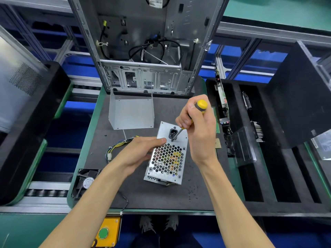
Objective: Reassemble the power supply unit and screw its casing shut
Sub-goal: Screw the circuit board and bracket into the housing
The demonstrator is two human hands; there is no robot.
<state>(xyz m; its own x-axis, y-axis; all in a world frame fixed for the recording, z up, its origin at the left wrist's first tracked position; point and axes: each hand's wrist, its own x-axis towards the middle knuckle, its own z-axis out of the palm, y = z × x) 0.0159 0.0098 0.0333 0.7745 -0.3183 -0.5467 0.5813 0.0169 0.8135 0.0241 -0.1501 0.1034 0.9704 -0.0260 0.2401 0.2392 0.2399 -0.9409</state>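
The silver power supply unit (167, 158) stands on the dark mat with its honeycomb grille facing up and a black power socket near its far end. My left hand (141, 154) holds its left side, thumb lying along the top edge. My right hand (198, 129) grips a yellow-and-black screwdriver (201, 104), whose tip touches the casing just below the socket. A bundle of yellow and black wires (116, 146) trails out to the left of the unit. A bent silver cover plate (131, 111) lies behind it.
An open computer case (143, 51) stands upright at the back of the mat. A black fan (86, 183) lies at the front left corner. Several small screws (192, 192) are scattered front right. Black foam trays with circuit boards (223, 102) stand to the right.
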